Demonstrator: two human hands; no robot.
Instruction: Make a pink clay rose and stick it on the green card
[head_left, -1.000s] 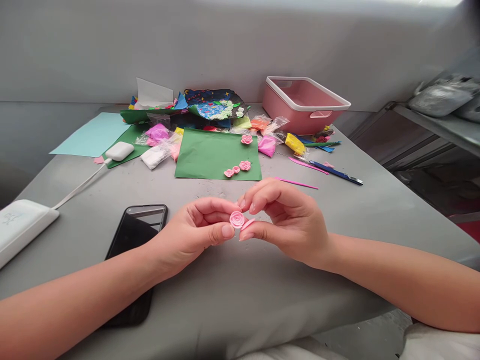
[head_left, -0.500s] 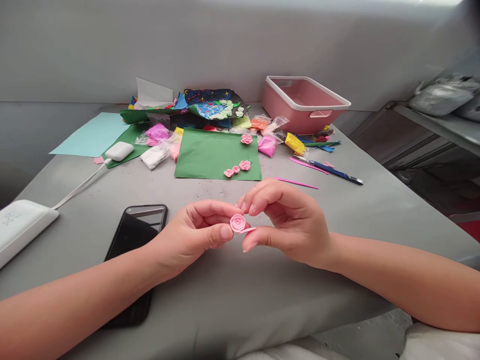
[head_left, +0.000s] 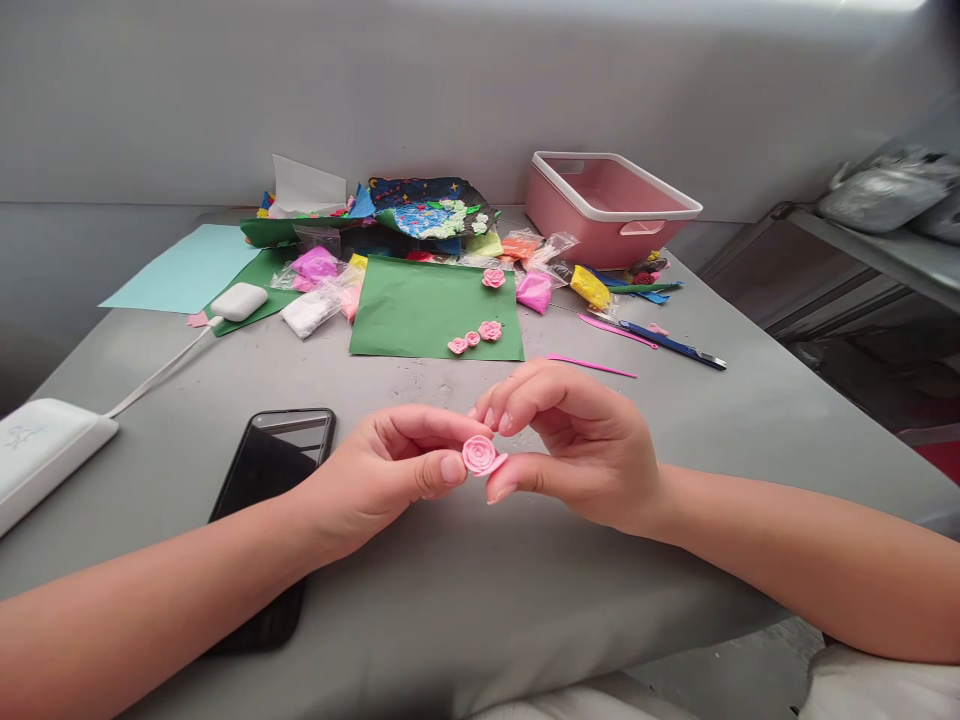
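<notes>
A small pink clay rose, coiled in layers, is held above the near part of the table. My left hand pinches its left side between thumb and forefinger. My right hand is curled at its other side, with the thumb against a petal edge at the lower right and the fingertips touching or nearly touching its top. Beyond the hands lies a green paper sheet bearing several finished pink roses, one rose near its upper right corner and a larger one near its lower edge.
A black phone lies partly under my left forearm. A white power bank with a cable sits at left. Pink tools, a blue cutter and bagged clay lie farther back. A pink basket stands behind.
The rose has turned and shifted slightly right and down. The loose petal strip that stuck out toward my right thumb now lies closer around the rose.
</notes>
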